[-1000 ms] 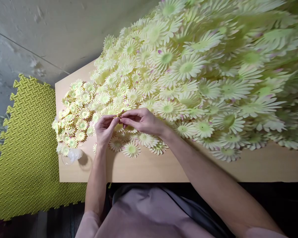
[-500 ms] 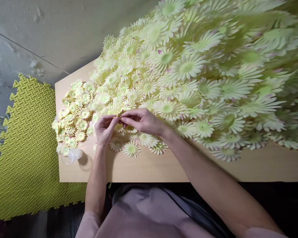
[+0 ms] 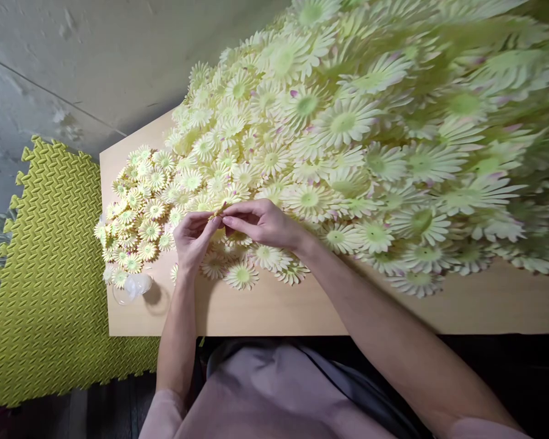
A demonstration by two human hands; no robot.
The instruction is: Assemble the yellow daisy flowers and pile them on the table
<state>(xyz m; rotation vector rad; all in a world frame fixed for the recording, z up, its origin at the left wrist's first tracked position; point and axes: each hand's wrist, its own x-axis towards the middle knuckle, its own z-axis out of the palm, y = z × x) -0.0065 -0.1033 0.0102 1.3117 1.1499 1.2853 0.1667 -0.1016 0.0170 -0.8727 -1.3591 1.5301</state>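
Note:
My left hand (image 3: 193, 236) and my right hand (image 3: 260, 222) meet fingertip to fingertip above the near edge of a big heap of pale yellow artificial daisy heads (image 3: 329, 134). Both pinch one small yellow flower piece (image 3: 218, 212) between them; most of it is hidden by my fingers. Loose daisy heads (image 3: 242, 274) lie flat on the wooden table (image 3: 274, 311) just below my hands.
A small clear plastic piece (image 3: 135, 285) lies at the table's left front corner. A smaller spread of daisies (image 3: 137, 213) covers the table's left end. A green foam floor mat (image 3: 46, 274) lies left of the table. Grey concrete floor lies beyond.

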